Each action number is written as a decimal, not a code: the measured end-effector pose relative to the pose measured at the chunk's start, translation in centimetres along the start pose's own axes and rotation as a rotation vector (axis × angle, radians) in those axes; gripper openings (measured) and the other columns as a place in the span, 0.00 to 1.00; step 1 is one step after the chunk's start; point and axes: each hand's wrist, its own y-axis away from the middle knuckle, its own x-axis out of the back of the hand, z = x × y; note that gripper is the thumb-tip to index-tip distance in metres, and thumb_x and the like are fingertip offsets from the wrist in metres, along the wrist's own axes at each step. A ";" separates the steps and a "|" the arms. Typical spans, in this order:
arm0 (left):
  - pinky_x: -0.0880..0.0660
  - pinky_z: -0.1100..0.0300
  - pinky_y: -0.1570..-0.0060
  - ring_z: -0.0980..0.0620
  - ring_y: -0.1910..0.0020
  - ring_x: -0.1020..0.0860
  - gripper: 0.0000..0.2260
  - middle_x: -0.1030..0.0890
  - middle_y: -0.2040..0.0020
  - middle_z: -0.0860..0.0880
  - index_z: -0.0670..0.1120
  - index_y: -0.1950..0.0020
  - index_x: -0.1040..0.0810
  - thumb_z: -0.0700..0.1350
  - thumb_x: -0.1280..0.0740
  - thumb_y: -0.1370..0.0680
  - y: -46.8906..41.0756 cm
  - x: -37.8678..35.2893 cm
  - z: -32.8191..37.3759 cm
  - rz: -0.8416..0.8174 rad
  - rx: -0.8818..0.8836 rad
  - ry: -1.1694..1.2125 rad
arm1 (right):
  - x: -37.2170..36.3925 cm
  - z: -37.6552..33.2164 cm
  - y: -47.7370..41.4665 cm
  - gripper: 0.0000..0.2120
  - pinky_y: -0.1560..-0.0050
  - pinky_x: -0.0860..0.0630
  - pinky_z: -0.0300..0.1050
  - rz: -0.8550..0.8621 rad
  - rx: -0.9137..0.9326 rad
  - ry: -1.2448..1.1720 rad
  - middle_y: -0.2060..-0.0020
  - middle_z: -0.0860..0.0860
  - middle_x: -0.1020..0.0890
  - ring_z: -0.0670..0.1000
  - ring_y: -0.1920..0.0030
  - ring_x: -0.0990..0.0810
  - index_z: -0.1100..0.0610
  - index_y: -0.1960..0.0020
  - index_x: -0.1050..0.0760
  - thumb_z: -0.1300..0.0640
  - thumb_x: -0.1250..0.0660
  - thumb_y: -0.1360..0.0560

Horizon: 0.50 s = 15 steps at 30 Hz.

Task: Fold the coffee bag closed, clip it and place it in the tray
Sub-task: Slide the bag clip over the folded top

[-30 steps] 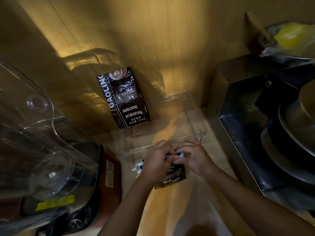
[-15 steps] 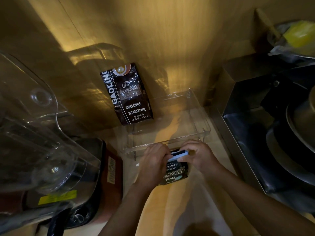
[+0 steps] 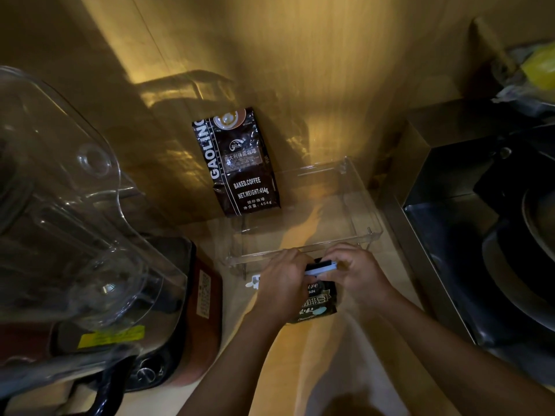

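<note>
A small dark coffee bag (image 3: 318,304) is held upright on the counter, just in front of the clear plastic tray (image 3: 365,205). A long pale clip (image 3: 319,268) lies across the bag's folded top. My left hand (image 3: 283,283) grips the clip's left part and the bag. My right hand (image 3: 354,273) pinches the clip's right end. The clip's white left tip (image 3: 253,281) sticks out past my left hand. A larger dark GAOLING coffee bag (image 3: 240,163) stands at the tray's back left, against the wall.
A clear blender jug (image 3: 72,223) on a dark red base (image 3: 201,313) fills the left. A steel sink (image 3: 468,241) with dark pans lies to the right. A bowl with something yellow (image 3: 537,70) sits at the top right. The wooden wall is close behind the tray.
Both hands stay on the bag and clip. The bag has been raised more upright, and the clip now shows across its top between my hands.
</note>
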 end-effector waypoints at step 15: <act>0.33 0.57 0.52 0.49 0.48 0.28 0.11 0.22 0.49 0.47 0.47 0.48 0.24 0.46 0.31 0.29 -0.1 0.6 -0.8 -0.102 0.113 0.035 | 0.1 0.0 0.2 0.06 0.50 0.25 0.57 0.008 0.000 0.023 0.58 0.53 0.21 0.52 0.55 0.23 0.61 0.58 0.20 0.64 0.28 0.35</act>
